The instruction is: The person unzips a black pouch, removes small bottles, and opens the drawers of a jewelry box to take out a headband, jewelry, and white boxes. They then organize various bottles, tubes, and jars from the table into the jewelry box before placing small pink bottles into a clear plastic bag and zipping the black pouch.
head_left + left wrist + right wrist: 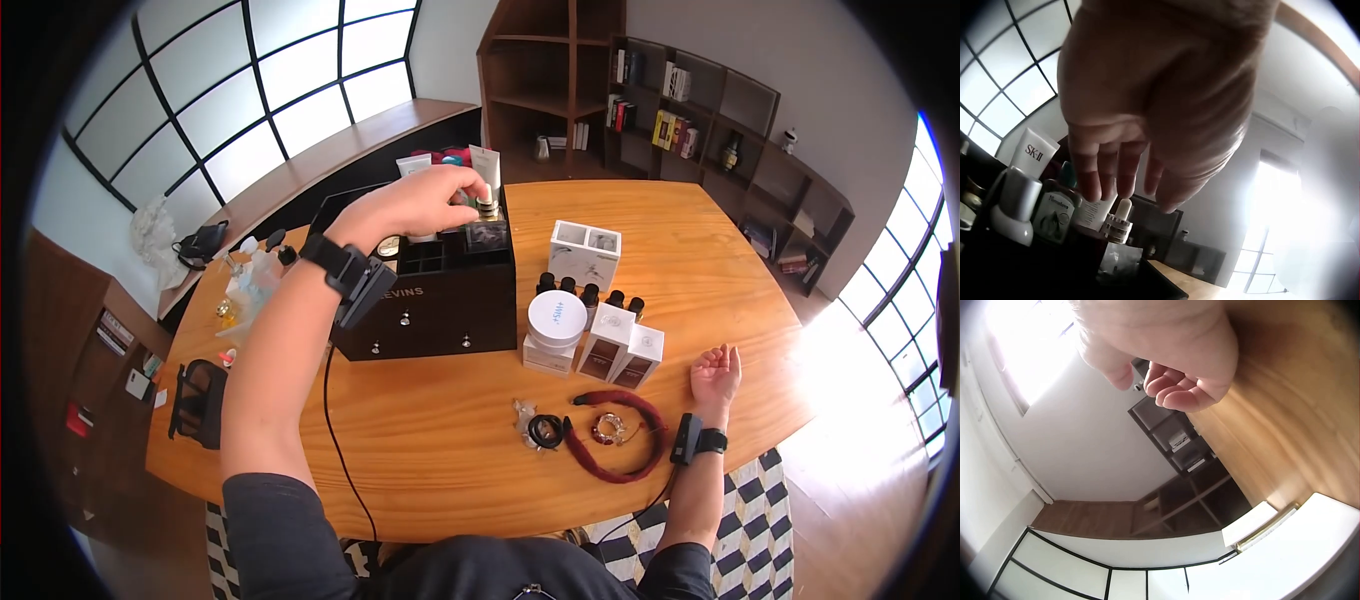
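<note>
My left hand [428,203] hangs over the back right part of a black cosmetics organizer [440,310], its fingers bent downward. In the left wrist view, its fingertips are right at the white rubber top of a dropper bottle [1117,226], with the thumb apart from the fingers. Around that bottle stand a green-labelled Himalaya bottle [1057,211], an SK-II tube [1035,152], a silver-and-white bottle [1017,206] and a small clear packet [1120,259]. My right hand [716,376] rests on the table's right side, palm up with loosely curled fingers, holding nothing.
Right of the organizer are a white divided holder [585,258], several black-capped bottles [590,294], a round white jar [557,318] and white boxes [608,335]. A dark red headband [625,470] lies in front. Clear bottles [255,285] and a black bag [199,403] sit left.
</note>
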`<action>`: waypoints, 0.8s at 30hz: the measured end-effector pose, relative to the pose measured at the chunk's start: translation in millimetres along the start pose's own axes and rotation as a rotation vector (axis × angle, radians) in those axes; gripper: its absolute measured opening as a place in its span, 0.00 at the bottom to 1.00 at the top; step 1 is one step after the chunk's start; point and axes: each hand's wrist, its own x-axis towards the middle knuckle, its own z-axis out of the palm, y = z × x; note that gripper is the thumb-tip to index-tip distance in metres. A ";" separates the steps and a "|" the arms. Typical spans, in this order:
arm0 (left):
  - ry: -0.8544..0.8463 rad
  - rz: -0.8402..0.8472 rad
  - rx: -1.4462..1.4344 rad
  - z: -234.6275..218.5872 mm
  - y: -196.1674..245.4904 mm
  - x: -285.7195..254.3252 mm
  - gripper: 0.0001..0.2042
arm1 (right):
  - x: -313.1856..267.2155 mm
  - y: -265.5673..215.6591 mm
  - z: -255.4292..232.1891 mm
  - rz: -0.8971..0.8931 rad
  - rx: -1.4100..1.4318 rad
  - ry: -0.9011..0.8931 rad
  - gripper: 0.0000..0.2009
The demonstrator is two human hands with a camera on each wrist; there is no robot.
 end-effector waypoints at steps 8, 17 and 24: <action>-0.088 0.028 0.253 23.3 -8.8 8.2 0.15 | 2.4 1.1 1.2 0.022 0.001 0.002 0.07; 0.175 0.129 0.190 47.5 -26.9 3.9 0.07 | -1.6 4.1 10.8 0.048 -0.056 0.004 0.05; 0.363 0.139 0.201 17.6 -12.2 -8.9 0.06 | 2.2 4.0 3.8 0.061 -0.058 -0.002 0.04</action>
